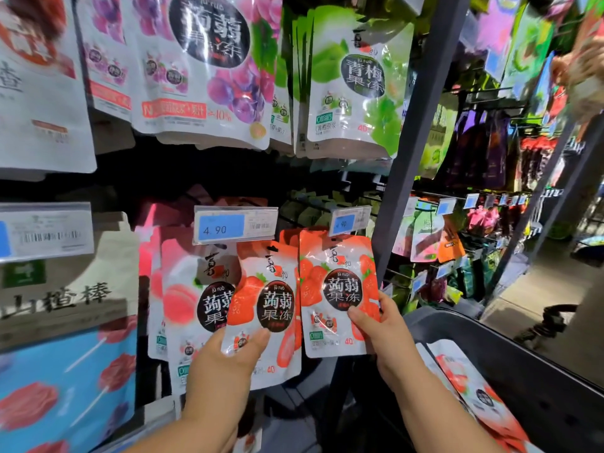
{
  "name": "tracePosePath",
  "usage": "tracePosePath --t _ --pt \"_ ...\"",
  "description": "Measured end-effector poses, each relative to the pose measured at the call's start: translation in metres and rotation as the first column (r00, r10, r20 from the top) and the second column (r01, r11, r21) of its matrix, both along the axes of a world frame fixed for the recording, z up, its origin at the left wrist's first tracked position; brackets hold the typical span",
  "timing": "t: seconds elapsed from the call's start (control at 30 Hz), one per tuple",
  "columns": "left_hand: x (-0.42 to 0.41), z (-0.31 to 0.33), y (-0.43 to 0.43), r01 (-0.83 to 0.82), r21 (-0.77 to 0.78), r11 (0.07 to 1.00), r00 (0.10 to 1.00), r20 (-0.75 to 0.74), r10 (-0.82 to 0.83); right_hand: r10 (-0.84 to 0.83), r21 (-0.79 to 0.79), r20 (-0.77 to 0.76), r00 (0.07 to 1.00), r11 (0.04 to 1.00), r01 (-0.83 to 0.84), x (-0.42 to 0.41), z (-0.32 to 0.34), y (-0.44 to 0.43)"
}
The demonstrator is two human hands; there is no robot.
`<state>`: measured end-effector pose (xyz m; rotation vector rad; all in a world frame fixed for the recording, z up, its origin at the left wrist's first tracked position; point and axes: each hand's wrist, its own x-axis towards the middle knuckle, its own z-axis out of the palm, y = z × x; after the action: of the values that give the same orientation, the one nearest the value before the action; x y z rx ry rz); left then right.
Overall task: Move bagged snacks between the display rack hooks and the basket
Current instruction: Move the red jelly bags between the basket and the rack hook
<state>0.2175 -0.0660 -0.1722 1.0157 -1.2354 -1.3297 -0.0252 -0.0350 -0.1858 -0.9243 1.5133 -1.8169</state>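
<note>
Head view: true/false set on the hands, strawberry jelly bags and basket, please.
1. The left hand grips one strawberry jelly bag and the right hand pinches a second strawberry jelly bag. True.
2. The basket is empty. False: the dark basket at lower right holds strawberry bags.
3. The price tag above the left-hand bag reads 4.90. True.
4. Green plum jelly bags hang below the strawberry ones. False: the green plum jelly bags hang on the row above.
</note>
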Motion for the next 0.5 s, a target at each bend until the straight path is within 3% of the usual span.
tracePosePath --t 0.3,0.5 --pt "0.011 -0.001 -0.005 -0.036 -0.011 0.999 0.999 0.041 0.036 0.04 0.033 -0.023 0.999 0.999 -0.039 -0.011 -0.005 -0.022" --pt "0.013 0.003 -0.002 -0.059 -0.02 0.998 0.997 0.046 0.06 0.049 0.056 -0.125 0.991 0.998 -0.043 -0.006 -0.003 -0.044"
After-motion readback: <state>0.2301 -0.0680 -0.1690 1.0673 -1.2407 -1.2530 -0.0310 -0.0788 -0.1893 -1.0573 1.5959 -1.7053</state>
